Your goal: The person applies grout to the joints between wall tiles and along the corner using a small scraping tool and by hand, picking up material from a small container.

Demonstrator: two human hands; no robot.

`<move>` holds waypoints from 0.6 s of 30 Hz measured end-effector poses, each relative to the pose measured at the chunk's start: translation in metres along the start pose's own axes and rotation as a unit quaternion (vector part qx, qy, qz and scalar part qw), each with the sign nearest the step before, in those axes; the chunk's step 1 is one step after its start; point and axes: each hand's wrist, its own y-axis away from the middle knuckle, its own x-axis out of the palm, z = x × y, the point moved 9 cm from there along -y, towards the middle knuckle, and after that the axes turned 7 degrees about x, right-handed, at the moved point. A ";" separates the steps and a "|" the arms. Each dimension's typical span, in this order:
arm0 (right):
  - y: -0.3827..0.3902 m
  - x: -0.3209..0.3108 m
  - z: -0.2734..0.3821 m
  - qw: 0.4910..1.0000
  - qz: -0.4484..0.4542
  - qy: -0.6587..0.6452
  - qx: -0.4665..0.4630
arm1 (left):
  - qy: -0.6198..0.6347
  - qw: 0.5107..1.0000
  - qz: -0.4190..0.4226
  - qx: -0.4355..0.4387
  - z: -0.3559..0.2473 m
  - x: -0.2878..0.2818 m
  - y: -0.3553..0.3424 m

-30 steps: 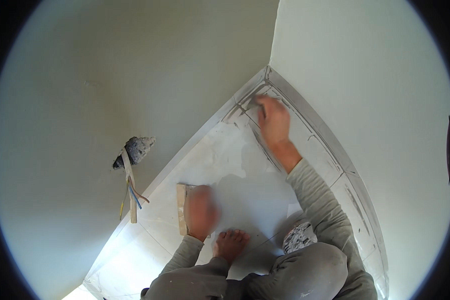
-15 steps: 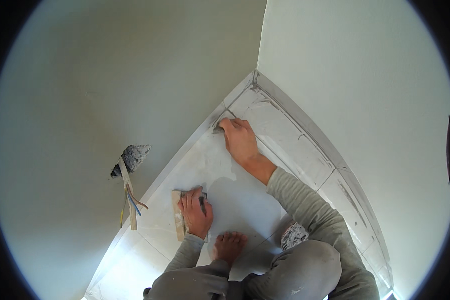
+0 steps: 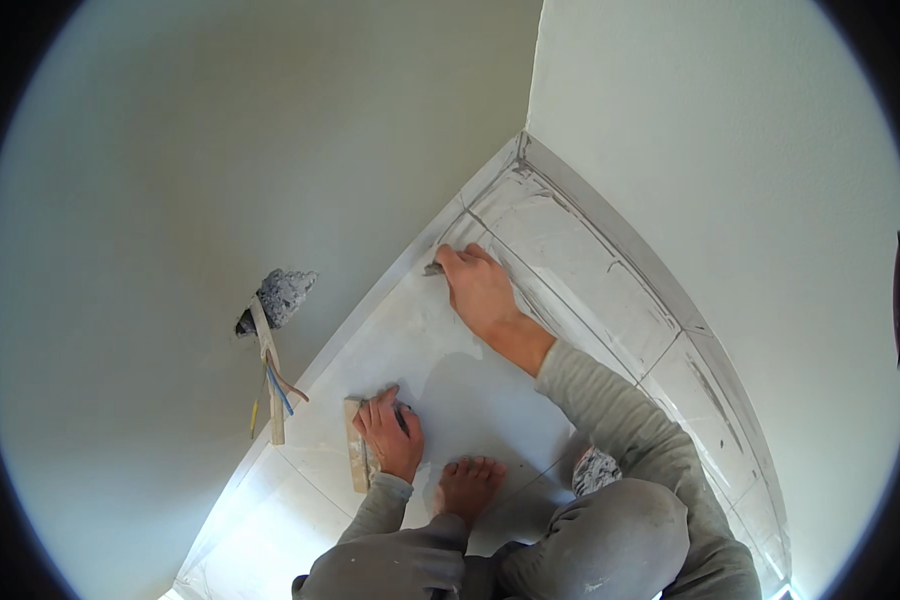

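My right hand (image 3: pixel 481 290) grips a small grey scraper (image 3: pixel 432 268) against the white tiled floor (image 3: pixel 590 310), beside the left skirting near the corner. Grey grout smears run along the tile joints around it. Lower left, my left hand (image 3: pixel 390 435) is closed round the dark handle of a flat float (image 3: pixel 358 445) with a beige base, which rests on the floor near my bare foot (image 3: pixel 468 483). A speckled grey-white lump (image 3: pixel 597 470), which I cannot make out, is partly hidden beside my right knee.
Two plain walls (image 3: pixel 700 120) meet above the corner, with tiled skirting (image 3: pixel 610 220) along their bases. A broken hole (image 3: pixel 280 295) in the left wall has a pale conduit (image 3: pixel 268 340) with yellow, blue and brown wires (image 3: pixel 285 390) hanging from it, close to my left hand.
My right hand has moved from near the corner down and leftward to the left skirting. The float under my left hand has shifted slightly toward me.
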 end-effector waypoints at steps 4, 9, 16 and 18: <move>-0.025 -0.060 -0.050 0.993 -0.092 0.006 0.070 | 0.001 1.000 -0.007 -0.026 0.004 -0.004 0.002; -0.053 -0.074 -0.066 0.997 -0.043 0.003 0.065 | -0.003 1.000 -0.015 -0.025 0.004 -0.008 0.005; -0.053 -0.068 -0.055 0.998 0.060 -0.006 0.003 | -0.016 0.999 -0.027 -0.031 0.009 -0.011 0.005; -0.056 -0.069 -0.057 0.999 0.047 -0.003 -0.018 | -0.012 0.999 -0.032 -0.024 0.004 -0.009 0.006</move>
